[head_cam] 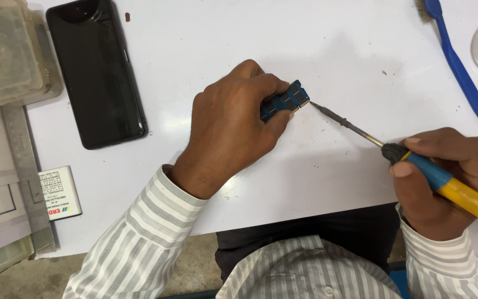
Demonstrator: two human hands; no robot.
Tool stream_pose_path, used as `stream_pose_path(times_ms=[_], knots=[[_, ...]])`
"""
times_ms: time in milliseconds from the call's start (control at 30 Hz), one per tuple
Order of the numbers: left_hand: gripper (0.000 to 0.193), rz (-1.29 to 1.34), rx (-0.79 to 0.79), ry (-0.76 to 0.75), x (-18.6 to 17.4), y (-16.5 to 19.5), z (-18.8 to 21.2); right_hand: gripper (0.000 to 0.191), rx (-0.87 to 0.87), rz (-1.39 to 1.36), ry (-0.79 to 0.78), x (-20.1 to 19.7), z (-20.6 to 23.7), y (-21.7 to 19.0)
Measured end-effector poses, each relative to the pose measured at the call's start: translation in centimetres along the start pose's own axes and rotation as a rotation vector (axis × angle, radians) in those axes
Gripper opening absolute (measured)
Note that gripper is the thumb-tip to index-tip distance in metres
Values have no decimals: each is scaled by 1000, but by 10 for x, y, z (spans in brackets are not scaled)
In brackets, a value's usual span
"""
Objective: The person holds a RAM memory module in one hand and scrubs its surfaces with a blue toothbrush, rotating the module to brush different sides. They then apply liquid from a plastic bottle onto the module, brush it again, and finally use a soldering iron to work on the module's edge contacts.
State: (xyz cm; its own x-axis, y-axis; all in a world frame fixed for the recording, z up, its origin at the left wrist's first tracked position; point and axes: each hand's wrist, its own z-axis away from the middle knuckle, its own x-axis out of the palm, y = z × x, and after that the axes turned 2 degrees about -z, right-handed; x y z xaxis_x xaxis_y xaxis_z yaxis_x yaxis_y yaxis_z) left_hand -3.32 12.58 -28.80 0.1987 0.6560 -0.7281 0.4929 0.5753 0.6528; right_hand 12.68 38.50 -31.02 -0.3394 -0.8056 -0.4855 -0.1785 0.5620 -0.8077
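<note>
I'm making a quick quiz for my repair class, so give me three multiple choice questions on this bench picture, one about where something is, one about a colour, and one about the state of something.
1. Where does the black phone lie?
A. On the white table, beyond and left of the left hand
B. Under the right hand
C. On top of the blue brush

2. What colours is the soldering iron handle?
A. Red and black
B. Blue and yellow
C. All green

3. How is the small blue circuit board held?
A. Lying loose on the table
C. Clamped in a vise
B. Gripped in the left hand, the iron's tip at its edge

Answers: 1 A, the phone lies face up at the upper left of the table. 2 B, a blue section joins a yellow one in the right hand. 3 B, fingers wrap the board and the tip meets its end.
</note>
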Motion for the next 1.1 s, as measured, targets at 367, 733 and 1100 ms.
stream_pose_path(times_ms=[367,733,1100], knots=[[26,8,4,-1,1,-1,0,29,-41,49,-30,-2,1,0],[26,2,13,2,1,-1,0,27,-16,46,-61,0,-5,-7],[27,6,14,6,2,-2,1,29,-34,54,-42,-1,-4,-3]])
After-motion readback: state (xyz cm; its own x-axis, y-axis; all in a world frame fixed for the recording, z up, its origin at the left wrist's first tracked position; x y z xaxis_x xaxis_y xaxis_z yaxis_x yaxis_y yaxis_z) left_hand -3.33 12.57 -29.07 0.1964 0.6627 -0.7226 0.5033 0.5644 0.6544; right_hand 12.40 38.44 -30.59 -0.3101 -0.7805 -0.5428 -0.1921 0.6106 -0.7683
